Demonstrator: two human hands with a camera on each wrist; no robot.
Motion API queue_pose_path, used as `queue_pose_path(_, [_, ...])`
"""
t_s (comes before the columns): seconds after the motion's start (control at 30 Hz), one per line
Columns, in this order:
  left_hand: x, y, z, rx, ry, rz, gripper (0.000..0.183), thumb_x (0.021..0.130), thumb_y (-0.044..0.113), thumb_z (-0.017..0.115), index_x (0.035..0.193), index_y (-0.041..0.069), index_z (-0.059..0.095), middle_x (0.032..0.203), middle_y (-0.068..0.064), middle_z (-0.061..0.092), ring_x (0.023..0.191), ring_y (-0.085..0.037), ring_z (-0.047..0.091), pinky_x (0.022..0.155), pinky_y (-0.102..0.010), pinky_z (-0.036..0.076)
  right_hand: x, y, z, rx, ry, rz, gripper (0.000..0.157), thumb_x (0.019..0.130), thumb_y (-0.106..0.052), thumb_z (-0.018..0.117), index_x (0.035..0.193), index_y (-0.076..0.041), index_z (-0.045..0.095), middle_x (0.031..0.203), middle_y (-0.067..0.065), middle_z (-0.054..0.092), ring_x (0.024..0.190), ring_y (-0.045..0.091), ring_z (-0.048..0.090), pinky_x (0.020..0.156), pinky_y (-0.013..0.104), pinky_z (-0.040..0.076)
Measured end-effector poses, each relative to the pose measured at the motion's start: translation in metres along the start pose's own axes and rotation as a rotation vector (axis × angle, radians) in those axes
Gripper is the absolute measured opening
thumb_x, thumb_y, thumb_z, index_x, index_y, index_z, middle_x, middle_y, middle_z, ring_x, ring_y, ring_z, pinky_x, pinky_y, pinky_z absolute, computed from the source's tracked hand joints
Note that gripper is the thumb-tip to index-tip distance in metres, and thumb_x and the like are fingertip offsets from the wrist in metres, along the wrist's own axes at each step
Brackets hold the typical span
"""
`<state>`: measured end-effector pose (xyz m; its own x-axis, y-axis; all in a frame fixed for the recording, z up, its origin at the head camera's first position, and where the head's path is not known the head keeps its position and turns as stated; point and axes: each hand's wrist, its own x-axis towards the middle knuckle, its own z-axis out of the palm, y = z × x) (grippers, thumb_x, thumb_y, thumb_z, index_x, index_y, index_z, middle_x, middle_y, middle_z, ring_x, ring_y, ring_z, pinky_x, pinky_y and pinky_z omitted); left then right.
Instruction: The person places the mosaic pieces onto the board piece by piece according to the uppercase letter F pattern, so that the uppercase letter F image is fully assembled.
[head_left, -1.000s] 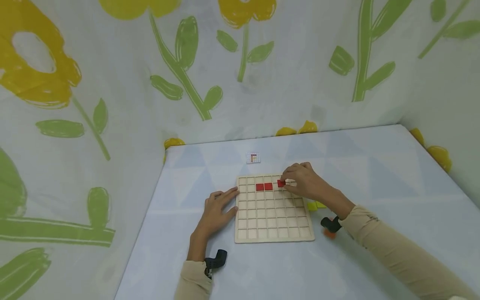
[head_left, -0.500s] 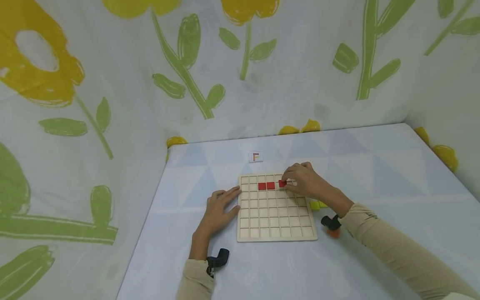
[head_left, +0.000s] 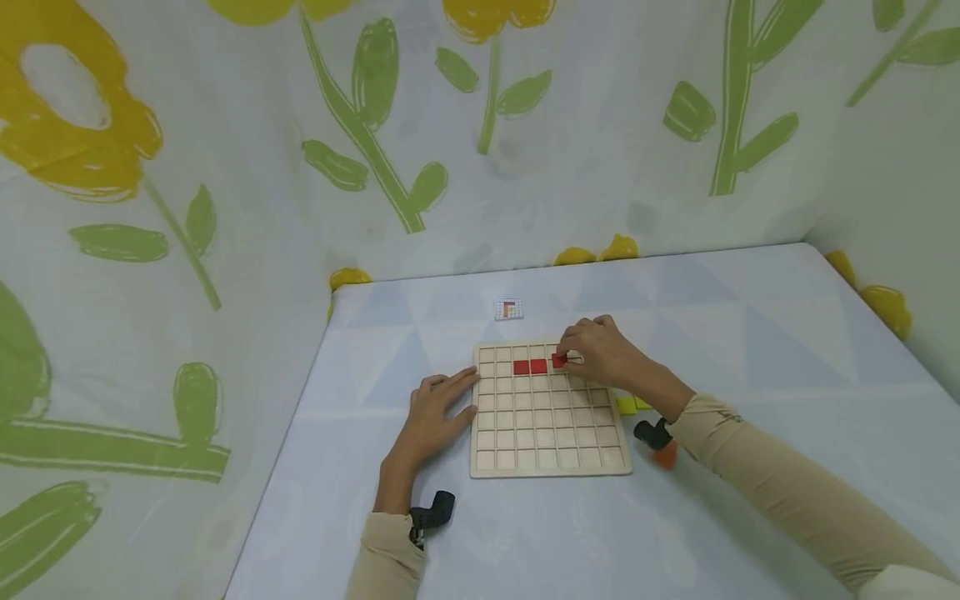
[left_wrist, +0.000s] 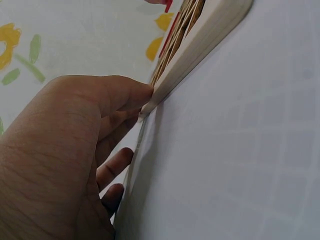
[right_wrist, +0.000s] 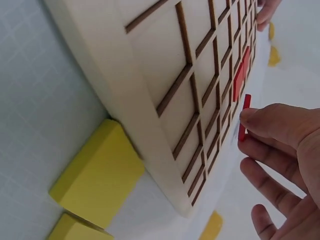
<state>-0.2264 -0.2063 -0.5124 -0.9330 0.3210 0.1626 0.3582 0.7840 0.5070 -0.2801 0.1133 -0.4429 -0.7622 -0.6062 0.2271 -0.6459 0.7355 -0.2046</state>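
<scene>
A square wooden grid board [head_left: 534, 418] lies on the table, with two red square tiles [head_left: 529, 367] side by side in its second row from the back. My right hand [head_left: 606, 357] pinches a third red tile [right_wrist: 247, 103] between thumb and fingertips. In the right wrist view this tile stands on edge, slightly above the grid, to the right of the other two. My left hand [head_left: 433, 418] rests beside the board's left edge, its fingers extended. Its thumb and fingertips touch that edge in the left wrist view.
Yellow blocks [right_wrist: 100, 172] lie against the board's right side, partly under my right forearm in the head view. An orange piece [head_left: 666, 454] sits below that wrist. Behind the board lies a small printed grid card [head_left: 509, 309]. Flower-patterned cloth walls surround the table.
</scene>
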Motion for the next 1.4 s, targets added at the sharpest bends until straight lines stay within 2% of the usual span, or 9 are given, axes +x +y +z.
queue_pose_path(0.2, [0.0, 0.002, 0.001, -0.025, -0.008, 0.025, 0.052, 0.097, 0.034, 0.06, 0.148, 0.026, 0.052, 0.154, 0.015, 0.041, 0.134, -0.027, 0.036, 0.105, -0.052, 0.027, -0.003, 0.003, 0.003, -0.002, -0.028, 0.024, 0.008, 0.084, -0.015, 0.081, 0.092, -0.015, 0.078, 0.099, -0.001, 0.072, 0.097, 0.023, 0.06, 0.085, 0.051, 0.037])
queue_pose_path(0.43, [0.001, 0.006, 0.005, -0.017, -0.013, 0.027, 0.052, 0.097, 0.035, 0.06, 0.148, 0.028, 0.051, 0.154, 0.016, 0.041, 0.135, -0.026, 0.036, 0.105, -0.05, 0.027, -0.005, 0.008, 0.006, 0.025, -0.068, 0.043, 0.009, 0.087, -0.015, 0.079, 0.096, -0.017, 0.079, 0.103, -0.001, 0.072, 0.1, 0.023, 0.059, 0.091, 0.054, 0.037])
queue_pose_path(0.8, [0.002, 0.011, 0.004, -0.019, -0.021, 0.019, 0.052, 0.097, 0.034, 0.059, 0.148, 0.028, 0.052, 0.154, 0.018, 0.041, 0.135, -0.025, 0.036, 0.107, -0.049, 0.025, -0.007, 0.009, 0.004, -0.021, -0.1, 0.02, 0.014, 0.087, -0.018, 0.079, 0.101, -0.017, 0.079, 0.107, 0.002, 0.072, 0.104, 0.025, 0.06, 0.091, 0.055, 0.038])
queue_pose_path(0.93, [0.003, 0.011, 0.004, -0.001, -0.022, 0.021, 0.052, 0.097, 0.034, 0.06, 0.148, 0.028, 0.051, 0.154, 0.017, 0.041, 0.135, -0.025, 0.036, 0.106, -0.049, 0.027, -0.009, 0.007, 0.002, -0.016, -0.109, 0.045, 0.014, 0.088, -0.019, 0.079, 0.102, -0.016, 0.079, 0.109, 0.003, 0.071, 0.107, 0.026, 0.059, 0.092, 0.055, 0.037])
queue_pose_path(1.03, [0.002, 0.011, 0.003, 0.007, -0.024, 0.018, 0.052, 0.097, 0.033, 0.06, 0.148, 0.027, 0.051, 0.154, 0.016, 0.041, 0.135, -0.026, 0.036, 0.105, -0.05, 0.028, -0.014, 0.005, -0.003, 0.025, -0.085, 0.05, 0.015, 0.088, -0.017, 0.078, 0.102, -0.015, 0.079, 0.111, 0.003, 0.071, 0.109, 0.026, 0.059, 0.094, 0.056, 0.036])
queue_pose_path(1.17, [0.001, 0.009, 0.001, 0.012, -0.024, 0.011, 0.052, 0.097, 0.034, 0.06, 0.149, 0.027, 0.051, 0.155, 0.016, 0.041, 0.135, -0.026, 0.035, 0.105, -0.05, 0.027, -0.024, 0.008, -0.011, 0.074, -0.012, 0.011, 0.018, 0.085, -0.014, 0.08, 0.103, -0.012, 0.078, 0.11, 0.004, 0.071, 0.108, 0.027, 0.06, 0.093, 0.056, 0.035])
queue_pose_path(1.4, [-0.002, 0.005, -0.003, 0.013, 0.001, 0.002, 0.053, 0.097, 0.034, 0.06, 0.148, 0.027, 0.051, 0.154, 0.016, 0.041, 0.134, -0.026, 0.036, 0.104, -0.051, 0.027, -0.045, 0.01, -0.026, 0.071, 0.072, -0.025, 0.021, 0.083, -0.011, 0.081, 0.103, -0.009, 0.076, 0.109, 0.006, 0.071, 0.107, 0.029, 0.06, 0.091, 0.056, 0.036])
